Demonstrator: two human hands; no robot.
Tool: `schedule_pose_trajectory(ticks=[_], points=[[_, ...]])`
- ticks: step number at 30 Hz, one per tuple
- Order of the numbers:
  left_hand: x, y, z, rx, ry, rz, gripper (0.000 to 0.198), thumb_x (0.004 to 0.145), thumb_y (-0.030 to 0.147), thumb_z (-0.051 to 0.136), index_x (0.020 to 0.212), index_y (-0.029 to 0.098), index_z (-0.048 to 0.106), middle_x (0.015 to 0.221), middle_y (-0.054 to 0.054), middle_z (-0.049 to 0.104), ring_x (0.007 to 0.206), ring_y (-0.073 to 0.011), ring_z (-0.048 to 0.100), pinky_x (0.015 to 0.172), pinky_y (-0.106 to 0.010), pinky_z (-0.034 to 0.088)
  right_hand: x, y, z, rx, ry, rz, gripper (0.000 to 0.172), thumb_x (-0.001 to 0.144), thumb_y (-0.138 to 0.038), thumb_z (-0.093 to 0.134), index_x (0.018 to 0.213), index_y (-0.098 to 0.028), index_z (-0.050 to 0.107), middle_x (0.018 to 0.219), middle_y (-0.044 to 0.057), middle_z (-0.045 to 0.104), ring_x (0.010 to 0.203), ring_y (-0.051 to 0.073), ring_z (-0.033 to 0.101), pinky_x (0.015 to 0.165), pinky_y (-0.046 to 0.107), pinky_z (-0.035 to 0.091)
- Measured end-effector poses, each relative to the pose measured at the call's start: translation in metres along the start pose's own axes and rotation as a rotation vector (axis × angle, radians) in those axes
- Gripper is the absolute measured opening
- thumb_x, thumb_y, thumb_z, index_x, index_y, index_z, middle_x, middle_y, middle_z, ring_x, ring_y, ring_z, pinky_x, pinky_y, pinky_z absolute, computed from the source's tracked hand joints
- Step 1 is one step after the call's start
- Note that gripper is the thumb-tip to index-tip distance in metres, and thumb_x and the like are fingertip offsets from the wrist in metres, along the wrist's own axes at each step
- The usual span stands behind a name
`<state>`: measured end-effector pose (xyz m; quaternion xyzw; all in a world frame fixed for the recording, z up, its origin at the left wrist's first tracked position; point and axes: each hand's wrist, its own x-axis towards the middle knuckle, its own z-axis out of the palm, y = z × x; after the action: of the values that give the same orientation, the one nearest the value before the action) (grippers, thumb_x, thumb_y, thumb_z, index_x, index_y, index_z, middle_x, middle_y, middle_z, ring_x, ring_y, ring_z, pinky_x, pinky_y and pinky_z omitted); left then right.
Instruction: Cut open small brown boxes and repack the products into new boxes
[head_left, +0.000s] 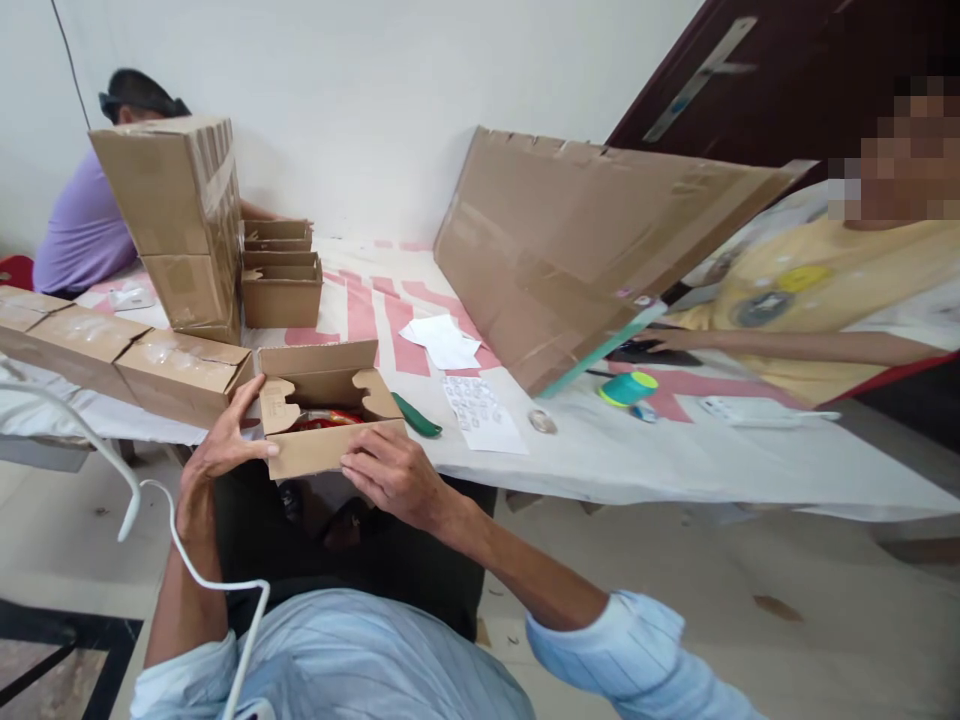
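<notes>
An opened cardboard box (pixel 311 452) rests at the table's near edge, its lid raised at the back and its side flaps standing up. Something red and shiny (pixel 330 420) lies inside, too covered to name. My left hand (pixel 229 435) grips the box's left end, thumb on the front and fingers up along the side. At the front right corner, my right hand (pixel 390 470) has its fingers curled against the box. A dark green curved object (pixel 417 416) lies just right of the box, partly hidden behind it.
A row of closed boxes (pixel 180 365) runs left, below a tall carton stack (pixel 169 200). Open boxes (pixel 281 300) stand behind. A large cardboard panel (pixel 585 240), printed sheet (pixel 484 415), tape roll (pixel 541 421) and power strip (pixel 757 410) are to the right. Two people sit nearby.
</notes>
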<state>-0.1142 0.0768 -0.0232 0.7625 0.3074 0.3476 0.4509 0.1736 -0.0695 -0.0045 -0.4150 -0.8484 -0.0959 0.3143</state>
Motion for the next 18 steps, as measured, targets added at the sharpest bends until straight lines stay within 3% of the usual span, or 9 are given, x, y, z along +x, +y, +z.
schedule_pose_trajectory(ticks=[3,7,12,18], points=[[0.001,0.004,0.003,0.021,-0.021,-0.055,0.132,0.064,0.057,0.099,0.173,0.027,0.030,0.176,-0.016,0.032,0.161,-0.0465,0.035,0.128,-0.060,0.041,0.016,0.011,-0.004,0.081,-0.040,0.033,0.028,0.109,-0.019,0.051,0.094,-0.020,0.075,0.097,0.009,0.074,0.092,0.021,0.065,0.087,0.037,0.057],[-0.003,0.007,0.004,0.071,-0.020,-0.037,0.133,0.064,0.055,0.100,0.173,0.029,0.029,0.175,-0.015,0.032,0.161,-0.0465,0.034,0.130,-0.060,0.038,0.038,0.030,-0.010,0.058,-0.161,0.041,0.026,0.108,-0.018,0.052,0.105,-0.019,0.078,0.108,0.011,0.076,0.101,0.024,0.067,0.093,0.040,0.056],[-0.007,0.009,0.005,0.053,-0.024,-0.024,0.131,0.064,0.057,0.100,0.172,0.030,0.031,0.175,-0.014,0.032,0.162,-0.0465,0.032,0.130,-0.060,0.038,0.055,0.048,-0.022,-0.203,-0.381,0.128,0.014,0.102,-0.017,0.065,0.094,-0.017,0.077,0.098,0.012,0.076,0.100,0.027,0.065,0.092,0.040,0.050],[-0.005,0.007,0.006,0.045,-0.017,-0.025,0.130,0.066,0.055,0.099,0.173,0.029,0.030,0.175,-0.014,0.033,0.162,-0.0467,0.032,0.132,-0.061,0.033,0.075,0.038,-0.027,-0.414,-0.557,0.181,0.022,0.097,-0.004,0.058,0.095,-0.015,0.077,0.096,0.017,0.077,0.093,0.030,0.069,0.086,0.041,0.047]])
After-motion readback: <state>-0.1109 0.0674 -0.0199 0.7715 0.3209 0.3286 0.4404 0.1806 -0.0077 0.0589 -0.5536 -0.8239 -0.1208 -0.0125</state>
